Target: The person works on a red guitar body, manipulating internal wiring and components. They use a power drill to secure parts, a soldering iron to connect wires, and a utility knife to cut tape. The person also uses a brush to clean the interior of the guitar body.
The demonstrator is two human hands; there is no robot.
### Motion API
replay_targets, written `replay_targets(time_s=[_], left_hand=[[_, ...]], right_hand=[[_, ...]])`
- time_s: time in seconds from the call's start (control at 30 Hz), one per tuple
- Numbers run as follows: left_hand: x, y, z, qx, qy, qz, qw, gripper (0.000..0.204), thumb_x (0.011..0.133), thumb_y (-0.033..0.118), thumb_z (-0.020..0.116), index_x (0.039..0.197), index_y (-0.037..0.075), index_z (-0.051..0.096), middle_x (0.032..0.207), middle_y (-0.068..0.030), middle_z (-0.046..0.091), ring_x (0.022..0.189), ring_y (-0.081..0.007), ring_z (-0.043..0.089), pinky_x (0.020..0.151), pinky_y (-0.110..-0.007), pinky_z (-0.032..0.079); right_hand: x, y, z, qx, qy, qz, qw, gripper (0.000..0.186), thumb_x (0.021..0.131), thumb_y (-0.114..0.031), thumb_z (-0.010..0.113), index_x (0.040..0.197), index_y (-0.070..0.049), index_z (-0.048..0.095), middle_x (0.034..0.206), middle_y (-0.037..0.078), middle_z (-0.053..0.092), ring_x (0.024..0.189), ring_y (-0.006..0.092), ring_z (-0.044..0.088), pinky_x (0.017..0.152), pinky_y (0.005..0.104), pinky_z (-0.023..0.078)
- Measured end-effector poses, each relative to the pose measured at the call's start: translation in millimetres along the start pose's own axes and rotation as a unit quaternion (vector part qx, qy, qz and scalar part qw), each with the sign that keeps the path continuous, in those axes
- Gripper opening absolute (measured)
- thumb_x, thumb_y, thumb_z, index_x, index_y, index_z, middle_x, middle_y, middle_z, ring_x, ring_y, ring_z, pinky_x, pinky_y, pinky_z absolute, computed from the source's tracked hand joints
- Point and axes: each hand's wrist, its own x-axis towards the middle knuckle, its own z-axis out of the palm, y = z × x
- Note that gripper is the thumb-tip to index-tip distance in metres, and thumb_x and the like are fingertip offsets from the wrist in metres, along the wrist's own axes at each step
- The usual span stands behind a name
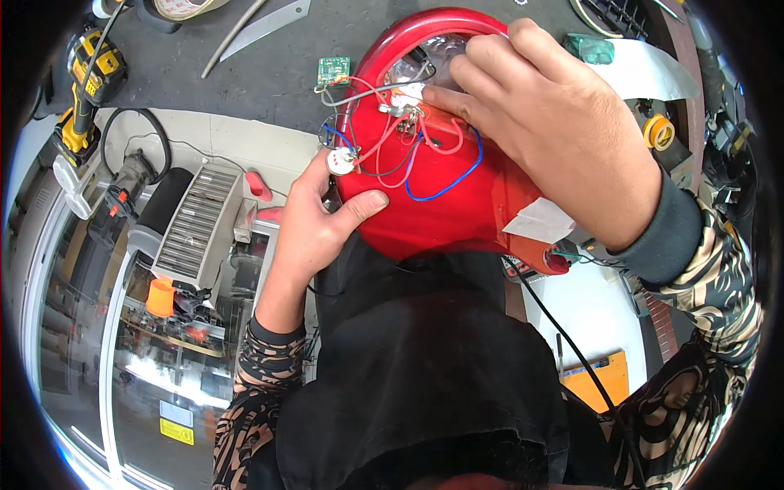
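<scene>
— What is the person wearing on the arms?

— Long sleeves in a tan-and-black swirling print. Each ends in a plain dark ribbed cuff; the one behind the right hand [563, 122] is grey-black and wide, the one behind the left hand [314, 216] is narrower.

— And over the body?

— A black apron [416, 351], smooth cloth with soft folds. The patterned sleeves show on both sides of the apron.

— Gloves, rings, a watch?

— The hands are bare.
</scene>
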Motion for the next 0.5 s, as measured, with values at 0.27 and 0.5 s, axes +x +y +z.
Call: replay_targets(time_s=[0.27, 0.5], left_hand=[[1.4, -0.9, -0.4, -0.017, 0.000, -0.004, 1.000, 0.059, 0.093, 0.022, 0.090, 0.140, 0.000, 0.064, 0.127, -0.0100, 0.076, 0.118, -0.0196, 0.070, 0.105, -0.037, 0.053], [0.6, -1.2, 0.6, -0.022, -0.001, -0.007, 1.000, 0.058, 0.093, 0.021, 0.090, 0.140, 0.000, 0.064, 0.128, -0.0101, 0.076, 0.117, -0.0193, 0.070, 0.106, -0.037, 0.053]], right_hand=[[-8.3, -5.4, 20.3, 0.074, 0.040, 0.013, 0.996, 0.060, 0.097, -0.024, 0.071, 0.156, -0.028, 0.064, 0.133, -0.004, 0.062, 0.128, 0.0160, 0.054, 0.121, 0.0328, 0.038], [-29.2, -4.2, 28.7, 0.117, 0.032, 0.003, 0.993, 0.060, 0.096, -0.022, 0.069, 0.155, -0.025, 0.065, 0.128, -0.003, 0.060, 0.123, 0.0177, 0.056, 0.117, 0.0340, 0.042]])
